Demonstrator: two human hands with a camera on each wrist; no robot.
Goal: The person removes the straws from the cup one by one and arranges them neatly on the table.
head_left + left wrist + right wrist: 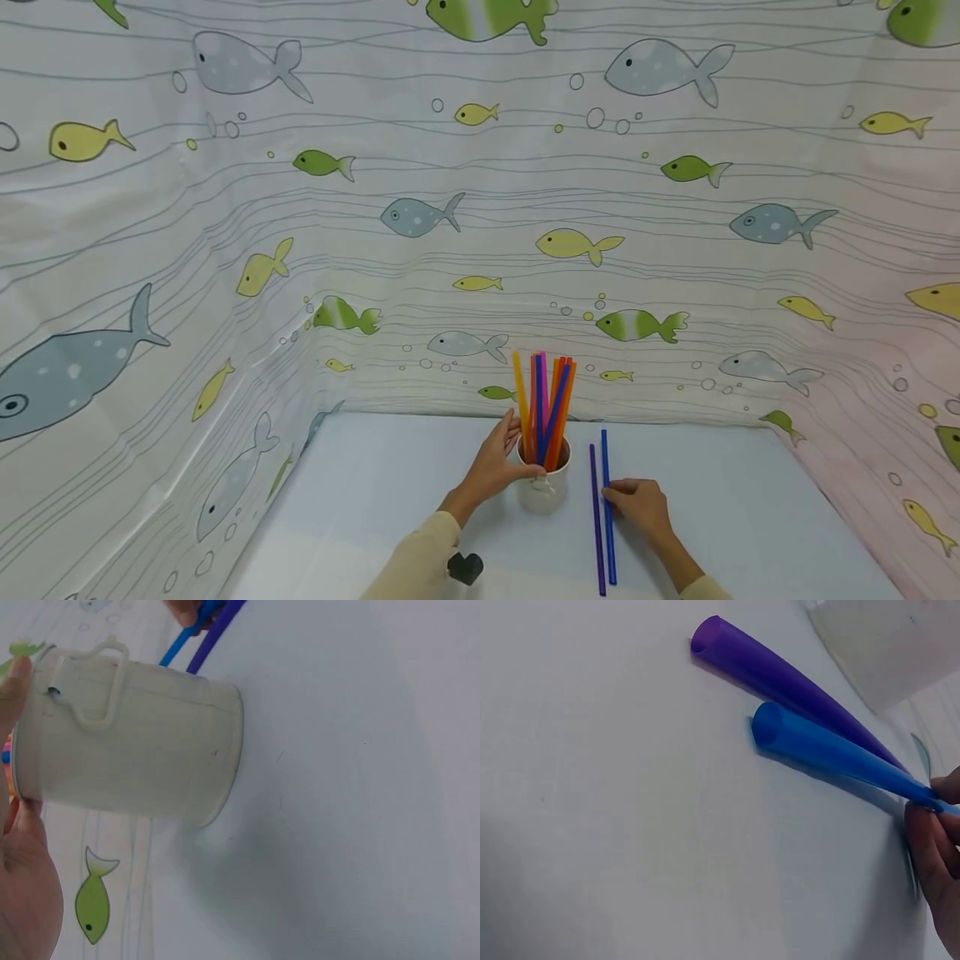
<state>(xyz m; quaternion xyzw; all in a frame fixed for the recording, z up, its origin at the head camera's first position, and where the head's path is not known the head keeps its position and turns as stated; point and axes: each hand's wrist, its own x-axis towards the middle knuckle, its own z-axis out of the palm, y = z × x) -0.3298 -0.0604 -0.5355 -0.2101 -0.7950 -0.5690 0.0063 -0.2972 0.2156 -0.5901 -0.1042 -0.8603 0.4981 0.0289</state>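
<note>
Right grip (643,507) pinches a blue straw (610,542) near mid-length; left grip (491,463) holds the cup (543,497).

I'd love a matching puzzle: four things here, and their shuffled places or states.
1. Cream cylindrical cup
2. Long hollow purple straw
3. Long hollow blue straw outside the cup
4. Left hand

A. Pinched by the right hand
B. Gripping the cup near its rim
C. Holding a bundle of multicoloured straws
D. Lying between the cup and that blue straw

Pairs: 1-C, 2-D, 3-A, 4-B
</note>
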